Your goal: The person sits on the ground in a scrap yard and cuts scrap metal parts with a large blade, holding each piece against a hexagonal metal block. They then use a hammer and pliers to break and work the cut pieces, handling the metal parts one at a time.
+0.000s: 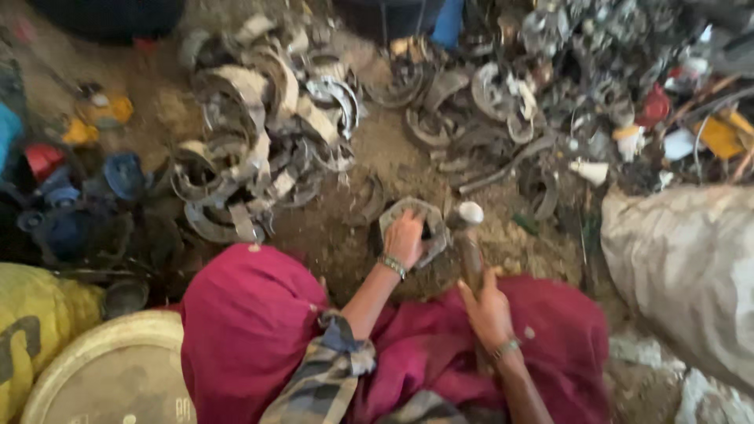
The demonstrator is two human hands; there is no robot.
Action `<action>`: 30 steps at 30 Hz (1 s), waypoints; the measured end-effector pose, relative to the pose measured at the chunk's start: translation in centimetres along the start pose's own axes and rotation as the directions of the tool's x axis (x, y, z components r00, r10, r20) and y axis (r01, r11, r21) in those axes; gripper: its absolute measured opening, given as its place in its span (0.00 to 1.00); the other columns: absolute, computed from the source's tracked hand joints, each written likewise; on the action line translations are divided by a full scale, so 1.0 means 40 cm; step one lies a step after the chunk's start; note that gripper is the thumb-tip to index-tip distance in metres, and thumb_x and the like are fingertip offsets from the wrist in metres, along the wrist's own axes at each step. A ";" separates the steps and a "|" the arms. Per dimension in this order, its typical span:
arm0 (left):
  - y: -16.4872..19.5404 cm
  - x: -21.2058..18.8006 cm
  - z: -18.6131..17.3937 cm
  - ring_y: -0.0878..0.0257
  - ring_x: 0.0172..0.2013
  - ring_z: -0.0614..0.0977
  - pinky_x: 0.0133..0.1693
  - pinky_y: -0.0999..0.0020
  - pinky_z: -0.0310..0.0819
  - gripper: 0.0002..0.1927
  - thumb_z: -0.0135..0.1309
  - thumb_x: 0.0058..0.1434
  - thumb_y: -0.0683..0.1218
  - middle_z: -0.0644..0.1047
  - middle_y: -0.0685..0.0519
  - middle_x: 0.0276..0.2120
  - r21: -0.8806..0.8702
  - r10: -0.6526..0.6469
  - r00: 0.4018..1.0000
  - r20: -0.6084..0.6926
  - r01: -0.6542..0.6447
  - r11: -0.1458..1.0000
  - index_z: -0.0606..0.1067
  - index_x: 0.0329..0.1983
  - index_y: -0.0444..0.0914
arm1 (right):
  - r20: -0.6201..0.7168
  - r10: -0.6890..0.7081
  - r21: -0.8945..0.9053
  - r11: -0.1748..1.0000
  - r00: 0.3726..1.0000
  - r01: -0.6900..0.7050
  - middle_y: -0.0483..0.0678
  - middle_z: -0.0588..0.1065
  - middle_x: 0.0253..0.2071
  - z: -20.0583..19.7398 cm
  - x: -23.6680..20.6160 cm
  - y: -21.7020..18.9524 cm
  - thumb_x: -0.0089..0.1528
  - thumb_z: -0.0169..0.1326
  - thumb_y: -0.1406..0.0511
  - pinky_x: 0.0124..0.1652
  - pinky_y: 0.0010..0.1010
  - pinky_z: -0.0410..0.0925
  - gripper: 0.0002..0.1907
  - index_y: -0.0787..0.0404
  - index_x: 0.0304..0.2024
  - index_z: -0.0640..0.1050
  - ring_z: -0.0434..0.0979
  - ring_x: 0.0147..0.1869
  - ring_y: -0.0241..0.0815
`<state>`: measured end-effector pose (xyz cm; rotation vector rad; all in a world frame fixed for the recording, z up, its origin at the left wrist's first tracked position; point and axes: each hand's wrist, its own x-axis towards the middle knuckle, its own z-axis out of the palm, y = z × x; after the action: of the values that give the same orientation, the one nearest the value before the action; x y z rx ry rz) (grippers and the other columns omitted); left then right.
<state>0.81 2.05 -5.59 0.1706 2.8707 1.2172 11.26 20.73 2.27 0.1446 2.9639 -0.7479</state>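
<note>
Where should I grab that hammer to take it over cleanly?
Probably low on the handle of the hammer, coming from the near side. The head points away toward the scrap pile, and the right hand already wraps the near end. The left hand steadies the metal part beside the head.

Magenta cloth (pixel 251 330) was seen over the knees, a grey-and-white checked sleeve (pixel 330 377) beside it, a yellow sack (pixel 31 330) and grey, rust-dusted metal parts (pixel 259 118).
</note>
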 end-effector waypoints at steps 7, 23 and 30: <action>-0.001 -0.006 0.007 0.43 0.48 0.80 0.47 0.50 0.76 0.32 0.72 0.46 0.54 0.76 0.41 0.46 0.052 0.007 1.000 -0.002 -0.007 0.999 0.76 0.52 0.36 | -0.196 0.214 0.661 0.749 0.957 -0.032 0.48 0.76 0.30 -0.209 -0.060 -0.041 0.64 0.56 0.66 0.22 0.29 0.70 0.16 0.66 0.50 0.69 0.76 0.25 0.37; -0.003 -0.004 0.000 0.44 0.48 0.78 0.46 0.51 0.75 0.30 0.72 0.46 0.52 0.75 0.43 0.45 0.054 0.078 0.996 -0.032 -0.077 0.996 0.77 0.49 0.36 | 0.067 0.307 0.443 0.844 0.949 -0.304 0.53 0.77 0.26 -0.130 -0.016 -0.028 0.64 0.56 0.64 0.23 0.35 0.71 0.17 0.64 0.51 0.68 0.77 0.24 0.41; -0.009 -0.003 0.025 0.45 0.48 0.78 0.45 0.51 0.76 0.32 0.72 0.43 0.52 0.75 0.43 0.43 0.132 0.138 0.988 -0.069 -0.128 0.983 0.76 0.49 0.35 | -0.404 -0.008 0.704 0.636 0.915 0.316 0.48 0.74 0.32 -0.255 -0.049 -0.049 0.70 0.54 0.67 0.30 0.29 0.72 0.14 0.64 0.53 0.65 0.76 0.29 0.36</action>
<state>0.95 2.48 -6.54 0.3296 3.0513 1.0816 12.43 23.74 12.33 0.0552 2.7424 -2.1964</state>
